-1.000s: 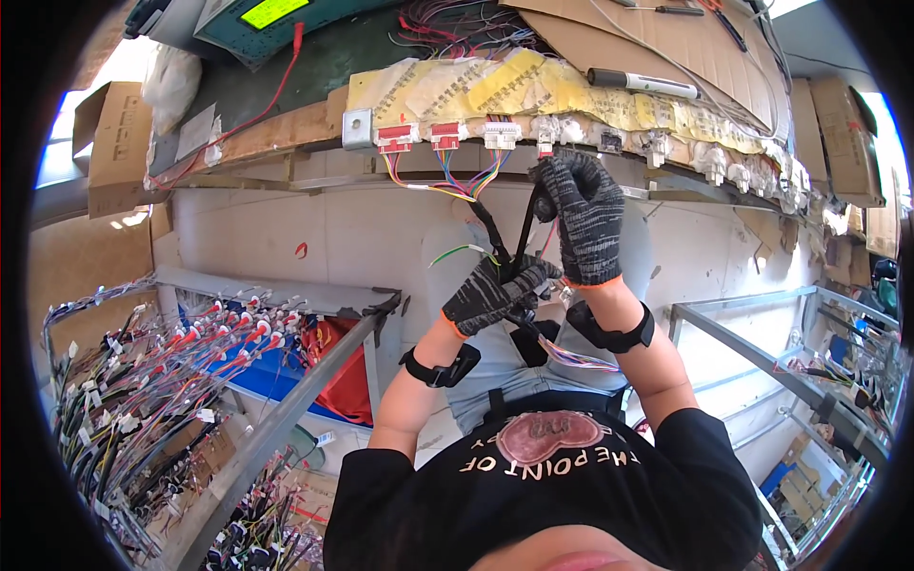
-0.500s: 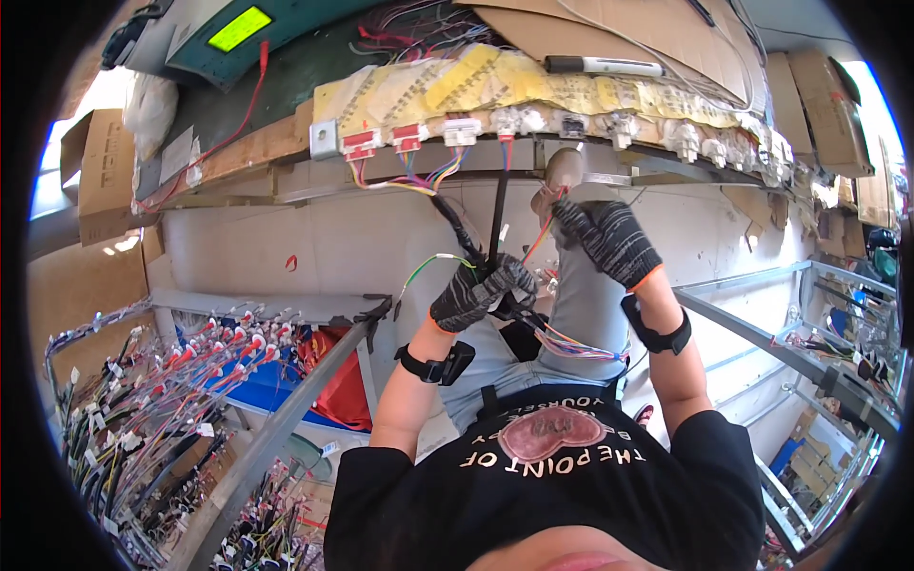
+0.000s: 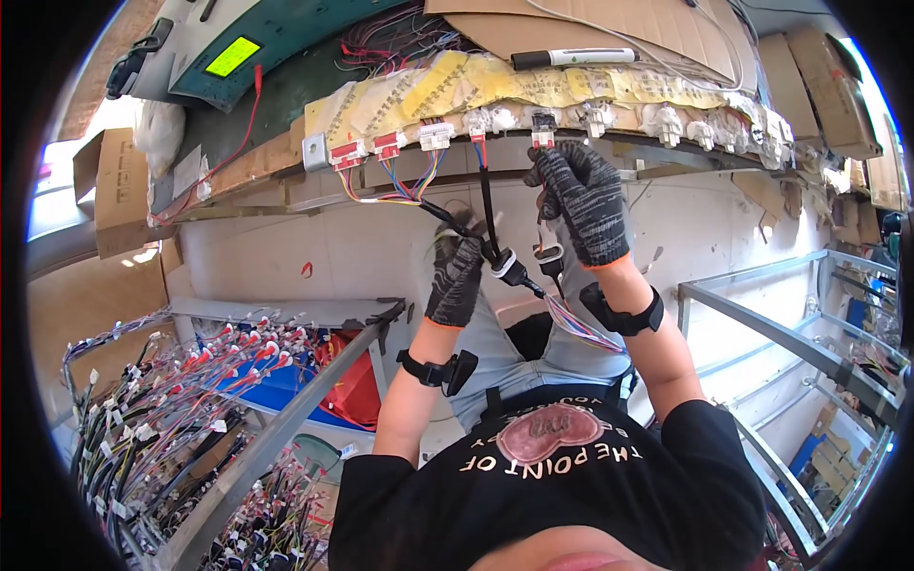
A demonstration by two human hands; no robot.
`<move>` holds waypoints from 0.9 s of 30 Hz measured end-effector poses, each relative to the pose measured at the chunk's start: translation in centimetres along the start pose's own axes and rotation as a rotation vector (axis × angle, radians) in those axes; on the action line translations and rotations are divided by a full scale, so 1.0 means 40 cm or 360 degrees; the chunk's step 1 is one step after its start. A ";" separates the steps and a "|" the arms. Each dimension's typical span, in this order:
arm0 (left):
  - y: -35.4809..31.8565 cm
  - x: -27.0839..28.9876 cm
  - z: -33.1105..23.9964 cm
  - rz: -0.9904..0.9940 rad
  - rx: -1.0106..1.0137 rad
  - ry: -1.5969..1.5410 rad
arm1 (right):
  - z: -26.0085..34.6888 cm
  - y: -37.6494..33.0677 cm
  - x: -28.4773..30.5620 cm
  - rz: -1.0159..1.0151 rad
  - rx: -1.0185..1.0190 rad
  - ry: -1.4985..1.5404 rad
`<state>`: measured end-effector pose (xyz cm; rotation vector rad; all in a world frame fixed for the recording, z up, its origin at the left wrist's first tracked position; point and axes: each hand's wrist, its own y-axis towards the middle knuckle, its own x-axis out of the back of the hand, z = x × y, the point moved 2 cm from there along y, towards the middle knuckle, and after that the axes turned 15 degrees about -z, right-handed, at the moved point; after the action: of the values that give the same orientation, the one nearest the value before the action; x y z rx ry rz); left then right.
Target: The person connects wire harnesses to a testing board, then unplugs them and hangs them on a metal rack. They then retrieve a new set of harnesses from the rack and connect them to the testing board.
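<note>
My gloved right hand (image 3: pixel 583 205) is raised to the edge of the test board, its fingers pinched at a small red-and-white connector (image 3: pixel 543 139) that sits at a socket there. Thin wires hang below that hand to a black plug with a white ring (image 3: pixel 549 255). My gloved left hand (image 3: pixel 455 271) is beside the black-sleeved wire harness (image 3: pixel 486 205); its fingertips are blurred, so I cannot tell whether they grip it. Two red connectors (image 3: pixel 347 155) and a white connector (image 3: pixel 435 136) of the harness sit in the board. A round black connector (image 3: pixel 508 267) hangs between my hands.
Yellow-taped paper (image 3: pixel 447 86) covers the board, with a marker pen (image 3: pixel 574 58) on top. A teal device with a lit screen (image 3: pixel 233 57) stands at the far left. Many wire harnesses (image 3: pixel 190 381) hang on a metal rack at left; another metal frame (image 3: pixel 762 319) is at right.
My right hand has moved up and left to the board's edge, bringing the connector to a socket. My left hand has shifted upward from its grip around the harness, uncovering the round black connector.
</note>
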<state>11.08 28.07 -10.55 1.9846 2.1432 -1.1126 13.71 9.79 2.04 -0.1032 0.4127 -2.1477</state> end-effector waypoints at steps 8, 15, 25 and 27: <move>-0.175 0.033 -0.010 0.0685 -0.1671 0.2108 | 0.001 -0.002 0.004 -0.0080 -0.0075 0.0041; -0.234 -0.227 0.111 0.1614 -0.2073 0.2212 | 0.054 0.010 0.053 0.0148 0.0341 -0.0696; -0.319 -0.284 -0.029 0.2313 -0.1326 0.2076 | -0.196 -0.373 0.500 0.1130 -0.0824 0.0066; -0.338 -0.203 -0.043 0.2484 -0.0969 0.1916 | -0.195 -0.394 0.493 0.0843 -0.1155 0.0453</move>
<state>1.56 22.72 0.96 2.8805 0.1040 0.9549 -11.79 4.00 -1.68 -0.0817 1.2266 -1.4116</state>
